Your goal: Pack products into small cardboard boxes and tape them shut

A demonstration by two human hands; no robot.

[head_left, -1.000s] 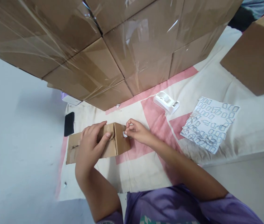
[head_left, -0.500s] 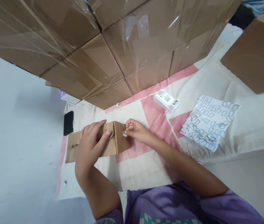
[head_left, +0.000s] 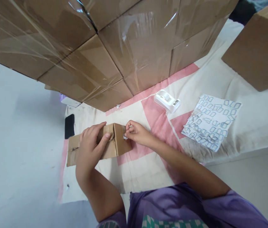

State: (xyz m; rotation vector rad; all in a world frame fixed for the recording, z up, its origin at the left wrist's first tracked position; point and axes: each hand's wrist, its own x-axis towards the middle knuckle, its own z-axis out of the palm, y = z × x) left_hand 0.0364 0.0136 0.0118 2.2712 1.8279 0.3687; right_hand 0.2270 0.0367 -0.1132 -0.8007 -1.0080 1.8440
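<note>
A small brown cardboard box (head_left: 122, 144) lies on the pink and white cloth in front of me. My left hand (head_left: 91, 142) grips it from above, thumb on the near side and fingers over the far edge. At the box's right end, my right hand (head_left: 134, 133) is closed in a pinch on a small whitish piece (head_left: 125, 136) against the cardboard. Whether that piece is paper or a sticker is too small to tell. A white tape dispenser (head_left: 167, 100) rests beyond my right hand. Farther right are overlapping white sheets (head_left: 211, 122) marked with rows of small outlined rectangles.
Large cardboard boxes (head_left: 145, 47) wrapped in clear film form a wall behind the work area. Another carton (head_left: 257, 53) stands at the right. A black phone-like object (head_left: 69, 126) lies at the left edge of the cloth (head_left: 100, 180). A scrap (head_left: 68, 186) lies nearby.
The view has shifted slightly. My left hand stays on the box, and my right hand remains pinched at its right end with hardly any movement.
</note>
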